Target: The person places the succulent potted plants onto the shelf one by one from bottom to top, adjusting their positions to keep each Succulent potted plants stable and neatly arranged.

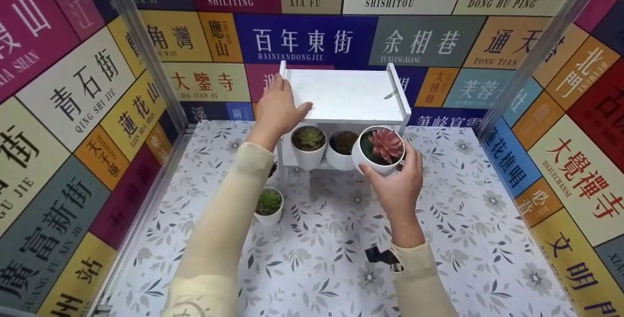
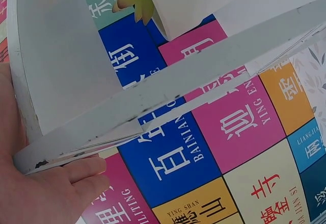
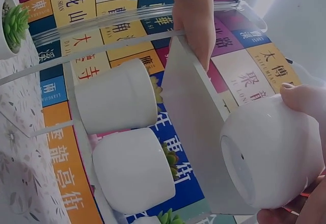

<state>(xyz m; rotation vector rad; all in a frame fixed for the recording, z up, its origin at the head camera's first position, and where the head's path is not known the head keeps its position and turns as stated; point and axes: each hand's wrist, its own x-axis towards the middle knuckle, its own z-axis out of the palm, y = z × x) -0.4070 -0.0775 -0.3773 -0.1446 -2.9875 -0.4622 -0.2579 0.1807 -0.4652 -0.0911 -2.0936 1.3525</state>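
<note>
My right hand (image 1: 402, 185) grips a round white pot with a pink-red succulent (image 1: 385, 145), thumb on one side and fingers on the other. It is raised in front of the right side of a small white two-tier shelf (image 1: 346, 93). In the right wrist view, the white pot (image 3: 275, 152) shows its underside, apart from the shelf. My left hand (image 1: 279, 112) holds the shelf's upper left edge, with fingers (image 2: 84, 175) along the outside of the side panel. On the lower tier stand a tapered pot with a green succulent (image 1: 309, 145) and a rounder pot with a darker plant (image 1: 342, 148).
Another green potted succulent (image 1: 268, 205) stands on the floral-patterned surface (image 1: 312, 268), left of the shelf. A dark plant (image 1: 272, 169) is partly hidden behind my left arm. Part of a further succulent (image 3: 170, 218) shows in the right wrist view. Sign-covered walls (image 1: 312, 39) enclose the area.
</note>
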